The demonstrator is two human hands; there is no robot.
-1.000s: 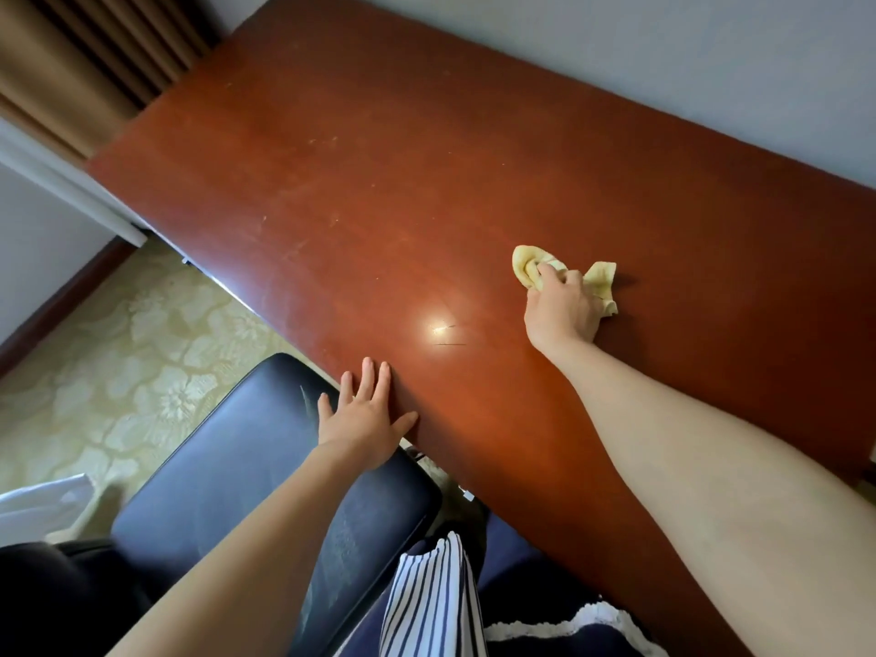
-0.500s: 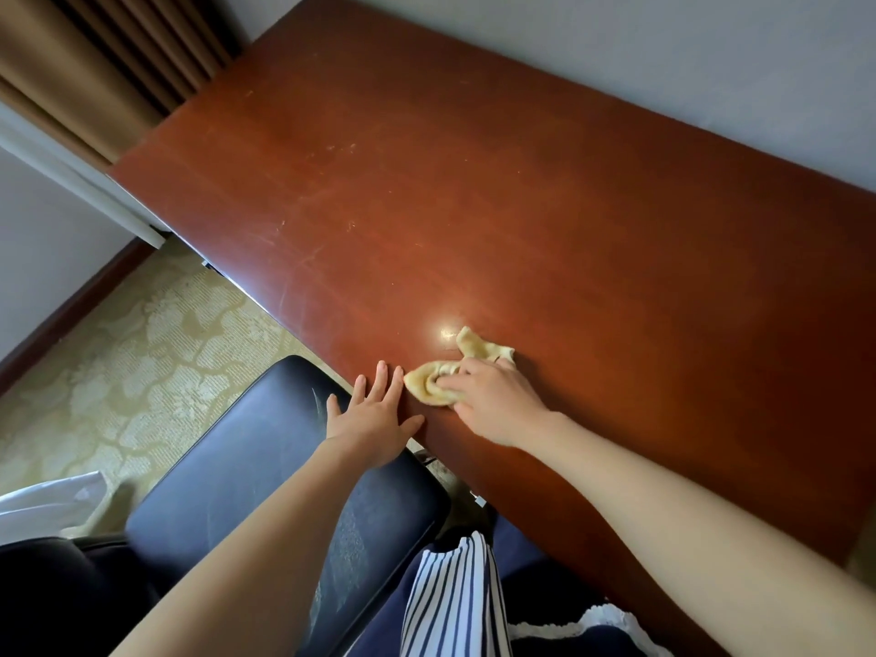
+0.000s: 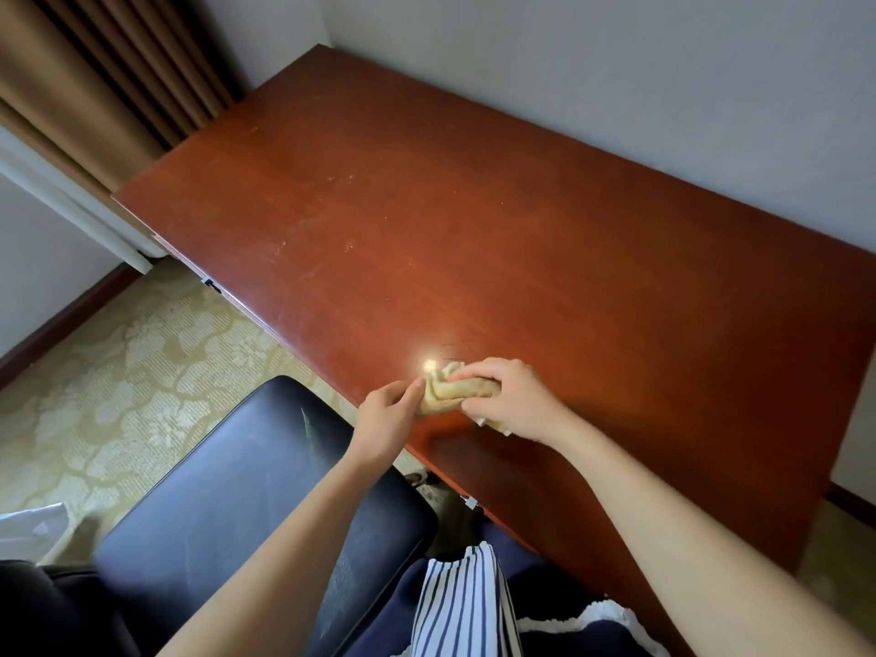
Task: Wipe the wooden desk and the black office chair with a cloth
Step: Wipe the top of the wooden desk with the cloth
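Observation:
The wooden desk (image 3: 474,220) is reddish brown with faint scratches and a bright light spot near its front edge. A crumpled yellow cloth (image 3: 448,395) is lifted just above that front edge. My right hand (image 3: 514,400) grips the cloth's right part with curled fingers. My left hand (image 3: 386,414) meets the cloth's left end and pinches it with thumb and fingers. The black office chair (image 3: 227,490) stands just left of and below my left forearm, its padded part close to the desk edge and marked with pale scuffs.
Brown curtains (image 3: 95,73) hang at the far left behind the desk end. Patterned beige carpet (image 3: 118,372) lies left of the chair, with a white bag (image 3: 31,526) on it. A grey wall backs the desk. Striped clothing (image 3: 464,604) is at the bottom.
My right hand pulled the cloth from mid-desk back to the front edge and lifted it. My left hand left the desk edge and took the cloth's left end.

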